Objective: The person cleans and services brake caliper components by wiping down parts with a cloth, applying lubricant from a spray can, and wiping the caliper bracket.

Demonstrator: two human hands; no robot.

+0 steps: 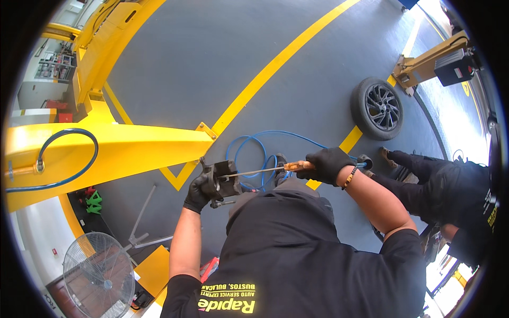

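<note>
My left hand (198, 194), in a black glove, grips a dark metal brake caliper (222, 183) in front of my chest. My right hand (327, 164), also in a black glove and with a bead bracelet at the wrist, holds a long screwdriver (265, 169) by its orange handle. The thin shaft runs leftward and its tip rests in the caliper. A small bolt or pin sticks out under the caliper beside my left fingers.
A yellow lift arm (111, 151) carrying a blue hose reaches in from the left. A blue air hose (253, 151) lies coiled on the grey floor. A loose wheel (377, 108) stands at the right, another person (450, 193) crouches nearby, and a fan (98, 275) sits lower left.
</note>
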